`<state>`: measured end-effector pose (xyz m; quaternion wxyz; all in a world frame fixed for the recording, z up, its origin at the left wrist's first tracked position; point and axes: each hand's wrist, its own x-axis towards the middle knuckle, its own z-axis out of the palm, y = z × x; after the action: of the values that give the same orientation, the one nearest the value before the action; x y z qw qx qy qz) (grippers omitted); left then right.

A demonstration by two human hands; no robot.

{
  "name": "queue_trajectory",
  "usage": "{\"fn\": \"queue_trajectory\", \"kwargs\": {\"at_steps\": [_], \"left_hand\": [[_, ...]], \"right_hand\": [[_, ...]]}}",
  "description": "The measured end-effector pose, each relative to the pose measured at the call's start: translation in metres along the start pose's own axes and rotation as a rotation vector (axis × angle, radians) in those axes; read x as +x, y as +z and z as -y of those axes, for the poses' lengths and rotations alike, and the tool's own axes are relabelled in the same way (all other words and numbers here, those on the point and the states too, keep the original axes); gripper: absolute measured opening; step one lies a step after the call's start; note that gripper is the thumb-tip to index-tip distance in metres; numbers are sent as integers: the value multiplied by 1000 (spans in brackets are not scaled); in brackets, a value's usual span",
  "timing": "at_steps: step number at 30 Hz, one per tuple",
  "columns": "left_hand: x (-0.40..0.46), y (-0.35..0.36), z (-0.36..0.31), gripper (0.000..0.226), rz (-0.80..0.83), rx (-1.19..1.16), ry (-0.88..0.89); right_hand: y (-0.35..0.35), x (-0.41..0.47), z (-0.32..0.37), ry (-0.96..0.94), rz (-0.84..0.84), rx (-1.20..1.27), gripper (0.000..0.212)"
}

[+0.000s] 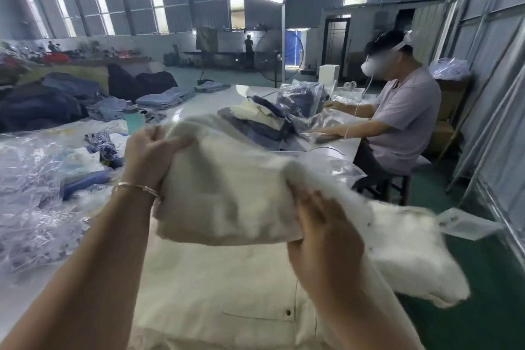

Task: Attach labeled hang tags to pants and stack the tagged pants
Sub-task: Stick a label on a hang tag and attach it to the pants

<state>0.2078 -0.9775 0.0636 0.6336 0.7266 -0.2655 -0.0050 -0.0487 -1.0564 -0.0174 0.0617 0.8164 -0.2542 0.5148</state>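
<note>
Stack: cream pants [221, 298] lie flat at the near edge of the table [255, 94], directly under both hands; a pocket with a dark button shows on top.
Right hand: the right hand [326, 239] grasps the near lower edge of the folded cream pants [227, 187], fingers curled round the cloth.
Left hand: the left hand [150, 150], a thin bracelet [136, 187] on its wrist, clenches the far left corner of the same pants.
Held pants: lifted clear above the stack, blurred; their right end droops past the table's right edge.
Hang tag: a white tag [468, 224] sticks out at the right end of the held pants; how it is fastened cannot be told.
Left side: clear plastic bags [31, 193] heaped along the left edge.
Middle: a teal bottle [133, 119] stands upright beyond the left hand.
Far right: a seated person [403, 119] at the table's right edge, hands on bagged garments.
</note>
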Motion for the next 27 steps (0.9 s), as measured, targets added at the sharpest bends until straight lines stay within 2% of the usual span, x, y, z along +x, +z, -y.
{"fn": "queue_trajectory", "kwargs": {"at_steps": [2,4,5,6,8,10,12,13,14,16,18,20,22,24,27], "left_hand": [[7,-13,40,59,-48,493,-41],[-1,-22,76,53,-57,868,-40],[-10,-22,91,47,-72,935,-1],[-18,-20,104,42,-85,946,53],[-42,-10,127,38,-50,893,163],[-71,4,152,36,147,905,208],[-100,15,180,42,423,1000,88],[-109,18,193,47,508,1030,-11],[-113,17,204,49,554,1029,-68],[-113,11,207,48,596,972,-61],[-113,-3,196,34,568,792,-68],[-123,-28,187,22,449,634,-121],[-147,-64,181,29,286,571,-160],[-179,-112,177,33,116,537,-169],[-238,-197,171,25,-116,503,-220]], "right_hand": [[21,-15,22,-47,507,-8,81],[45,-36,37,-121,1002,-30,79],[54,-46,41,-172,1167,-61,76],[62,-52,43,-225,1234,-96,76],[74,-60,43,-270,1253,-151,78],[83,-66,39,-321,1275,-176,80],[90,-69,34,-375,1294,-160,81],[92,-70,33,-397,1306,-140,80],[93,-73,33,-418,1313,-122,79],[92,-75,36,-435,1302,-103,78],[88,-72,45,-402,1264,-31,75],[83,-65,59,-319,1241,142,71],[76,-61,82,-195,1213,392,64],[69,-61,113,-106,1115,635,46],[56,-75,179,-124,1103,883,22]]}}
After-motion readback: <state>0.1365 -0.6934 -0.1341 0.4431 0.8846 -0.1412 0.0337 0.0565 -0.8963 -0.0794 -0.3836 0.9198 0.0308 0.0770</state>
